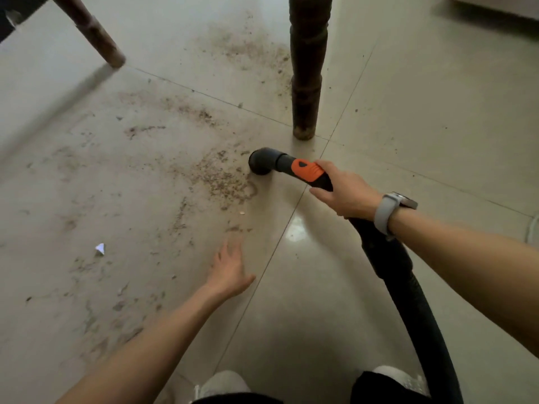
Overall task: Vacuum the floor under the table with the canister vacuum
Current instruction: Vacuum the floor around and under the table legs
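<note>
A single head-worn wide-angle camera looks steeply down and forward at the tiled floor (408, 118) from close above, knees nearest.

Glossy pale tiled floor (408, 118), dulled by gritty brown dirt (215, 176). Dark turned wooden table leg (306, 68), worn at its foot. Matt black plastic nozzle (262, 161) with orange grip (306, 169).

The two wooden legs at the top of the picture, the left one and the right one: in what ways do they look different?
The right leg stands upright with turned rings, and its foot rests beside the vacuum nozzle. The left leg slants, looks plain and blurred, and lies farther from the nozzle. Both are dark brown wood and stand on the dirty tile floor.
</note>
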A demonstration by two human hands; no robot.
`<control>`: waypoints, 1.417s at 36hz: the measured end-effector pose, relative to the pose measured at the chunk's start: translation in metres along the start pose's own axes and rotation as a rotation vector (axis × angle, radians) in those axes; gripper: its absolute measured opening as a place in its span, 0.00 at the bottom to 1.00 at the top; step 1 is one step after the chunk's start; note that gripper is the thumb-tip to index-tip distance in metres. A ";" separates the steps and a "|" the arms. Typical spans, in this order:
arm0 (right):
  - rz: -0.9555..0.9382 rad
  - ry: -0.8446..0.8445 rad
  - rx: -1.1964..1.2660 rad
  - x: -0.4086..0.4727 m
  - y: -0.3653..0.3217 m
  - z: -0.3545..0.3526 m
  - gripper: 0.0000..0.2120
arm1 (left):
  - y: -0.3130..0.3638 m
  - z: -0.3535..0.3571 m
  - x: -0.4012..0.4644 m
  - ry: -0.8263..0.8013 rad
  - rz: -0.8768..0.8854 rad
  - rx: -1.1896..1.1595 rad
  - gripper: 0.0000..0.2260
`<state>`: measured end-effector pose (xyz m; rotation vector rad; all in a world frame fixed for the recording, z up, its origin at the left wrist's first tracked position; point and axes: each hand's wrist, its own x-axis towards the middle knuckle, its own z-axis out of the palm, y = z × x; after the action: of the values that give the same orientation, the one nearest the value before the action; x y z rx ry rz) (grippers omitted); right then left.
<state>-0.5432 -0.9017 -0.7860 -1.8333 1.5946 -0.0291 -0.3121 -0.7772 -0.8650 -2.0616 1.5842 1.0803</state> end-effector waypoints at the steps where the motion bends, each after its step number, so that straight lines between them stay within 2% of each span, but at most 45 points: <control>1: 0.000 -0.053 0.030 -0.003 0.001 0.000 0.26 | -0.006 0.005 -0.002 -0.010 -0.022 0.028 0.42; 8: 0.108 -0.134 0.174 -0.006 0.017 -0.007 0.25 | -0.031 0.021 -0.010 0.028 -0.114 0.103 0.46; 17: 0.063 -0.223 0.280 -0.021 0.021 0.008 0.22 | -0.037 0.030 -0.010 0.045 -0.113 0.127 0.47; 36: -0.021 -0.386 0.207 -0.055 0.006 0.034 0.24 | -0.040 0.034 -0.009 0.099 -0.110 0.080 0.47; 45: 0.037 -0.290 0.224 -0.057 0.024 0.014 0.22 | -0.046 0.038 -0.008 0.128 -0.105 0.074 0.49; 51: -0.020 -0.385 0.199 -0.072 0.018 0.027 0.23 | -0.057 0.038 -0.010 0.213 -0.093 -0.012 0.47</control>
<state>-0.5643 -0.8256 -0.7865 -1.5885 1.2572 0.1429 -0.2741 -0.7266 -0.8938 -2.2988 1.5614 0.8644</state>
